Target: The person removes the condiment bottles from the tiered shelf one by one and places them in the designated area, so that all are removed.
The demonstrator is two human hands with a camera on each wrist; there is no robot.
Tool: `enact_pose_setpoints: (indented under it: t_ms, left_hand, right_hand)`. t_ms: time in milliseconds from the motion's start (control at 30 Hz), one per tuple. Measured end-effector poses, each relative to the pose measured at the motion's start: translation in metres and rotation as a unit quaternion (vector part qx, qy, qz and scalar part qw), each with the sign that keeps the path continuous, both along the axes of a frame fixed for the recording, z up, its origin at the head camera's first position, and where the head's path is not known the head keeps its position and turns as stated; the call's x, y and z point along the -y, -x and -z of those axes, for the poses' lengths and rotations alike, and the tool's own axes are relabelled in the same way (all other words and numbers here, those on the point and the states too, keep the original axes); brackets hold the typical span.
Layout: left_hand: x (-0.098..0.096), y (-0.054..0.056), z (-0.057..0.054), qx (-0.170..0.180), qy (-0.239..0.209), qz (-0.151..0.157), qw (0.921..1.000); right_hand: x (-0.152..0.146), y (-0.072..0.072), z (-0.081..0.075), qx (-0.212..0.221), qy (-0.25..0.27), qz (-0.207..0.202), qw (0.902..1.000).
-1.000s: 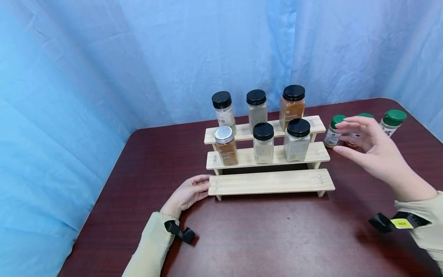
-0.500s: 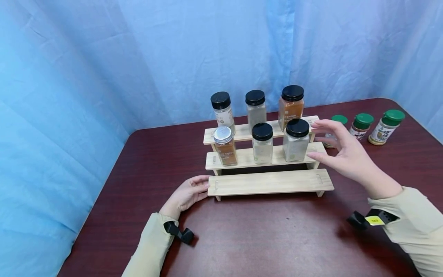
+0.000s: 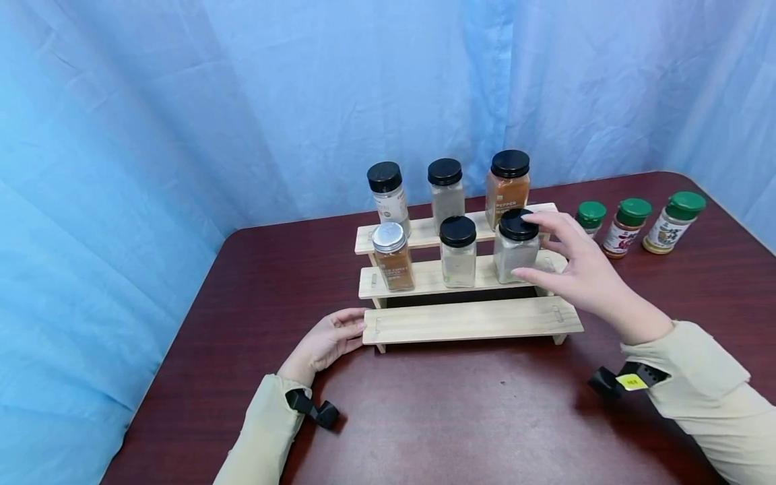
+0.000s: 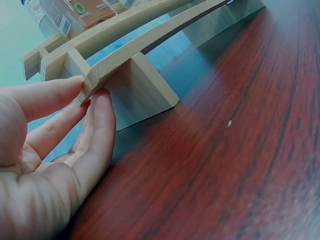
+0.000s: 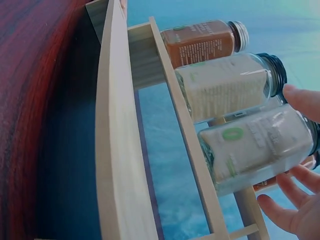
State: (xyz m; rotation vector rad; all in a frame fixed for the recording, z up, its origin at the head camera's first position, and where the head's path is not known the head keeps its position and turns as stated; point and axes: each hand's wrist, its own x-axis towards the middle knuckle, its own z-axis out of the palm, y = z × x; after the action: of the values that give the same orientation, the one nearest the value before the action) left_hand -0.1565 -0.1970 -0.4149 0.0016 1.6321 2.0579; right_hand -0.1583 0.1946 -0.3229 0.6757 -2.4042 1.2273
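Note:
A three-tier wooden spice rack (image 3: pixel 473 320) stands on the dark red table. My left hand (image 3: pixel 327 340) pinches the left end of its lowest shelf, thumb above and fingers below, as the left wrist view shows. Around the right-hand jar of pale powder (image 3: pixel 514 259) on the middle tier, my right hand (image 3: pixel 588 273) is spread, thumb in front and fingertips at the black lid. In the right wrist view, a gap shows between that jar (image 5: pixel 260 145) and the fingers (image 5: pixel 280 212). A second pale jar (image 3: pixel 459 263) and a silver-lidded orange-brown jar (image 3: pixel 395 264) share the tier.
The top tier carries a white-labelled shaker (image 3: pixel 391 202), a grey powder jar (image 3: pixel 447 201) and an orange pepper jar (image 3: pixel 508 188). Right of the rack stand green-capped bottles (image 3: pixel 620 232), one partly behind my right hand. A blue curtain (image 3: pixel 364 87) hangs behind the table.
My right hand has moved left, from in front of the green-capped bottles to around the right-hand jar on the middle tier. My left hand has kept its place on the rack.

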Motion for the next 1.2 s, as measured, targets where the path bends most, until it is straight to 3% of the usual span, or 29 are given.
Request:
enact_pose_setpoints:
  t_ms: [367,767,1200]
  left_hand:
    - [0.001,0.001,0.003,-0.004,0.0,0.005,1.0]
    - [0.001,0.001,0.0,-0.003,0.0,0.005,1.0]
    - [0.001,0.001,0.002,-0.006,-0.002,0.01,0.9999]
  right_hand:
    - [0.01,-0.001,0.005,0.029,0.012,0.028,0.9991]
    - [0.022,0.004,0.021,-0.063,0.011,0.072,0.9953]
    - [0.026,0.005,0.023,-0.078,0.025,0.092,0.9924]
